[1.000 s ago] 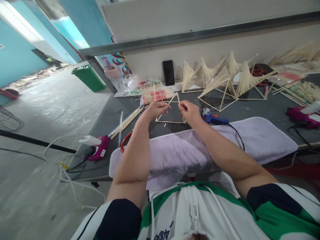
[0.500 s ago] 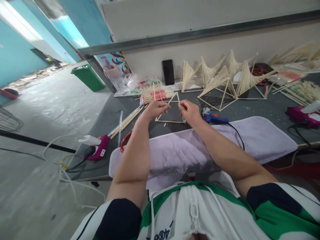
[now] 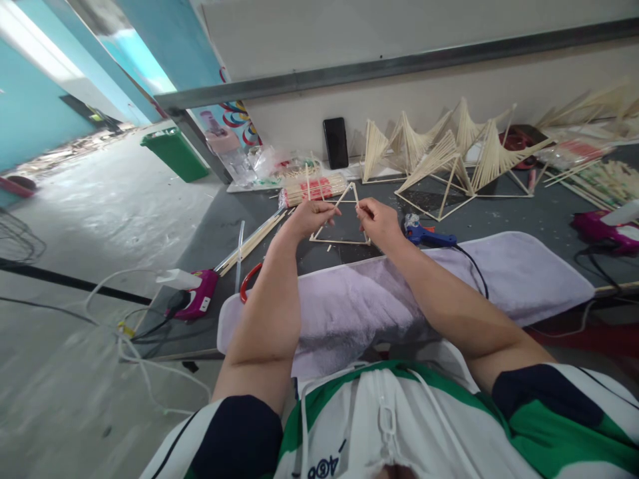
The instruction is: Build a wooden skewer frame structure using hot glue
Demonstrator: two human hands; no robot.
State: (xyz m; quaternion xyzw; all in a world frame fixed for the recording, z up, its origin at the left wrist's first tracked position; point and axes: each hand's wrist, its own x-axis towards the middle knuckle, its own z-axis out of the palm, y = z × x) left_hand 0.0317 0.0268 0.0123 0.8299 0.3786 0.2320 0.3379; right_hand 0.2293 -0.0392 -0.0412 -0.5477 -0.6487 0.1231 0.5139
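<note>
A small frame of thin wooden sticks [image 3: 339, 241] stands on the dark table, with two slanting sticks meeting at a peak. My left hand [image 3: 315, 218] pinches the left slanting stick. On the other side, my right hand [image 3: 378, 218] has its fingertips closed on the right slanting stick. Just right of that hand a blue hot glue gun [image 3: 429, 236] lies on its side, its cord running over a lilac towel [image 3: 359, 299]. Behind my left hand is a red-labelled bundle of sticks [image 3: 314, 189].
Finished-looking stick models [image 3: 429, 153] stand along the back right. A black phone [image 3: 336, 143] leans on the wall. Purple power strips [image 3: 202, 293] with cords sit at both sides. Loose sticks [image 3: 257, 239] lie at left, near a red-handled tool [image 3: 245, 286].
</note>
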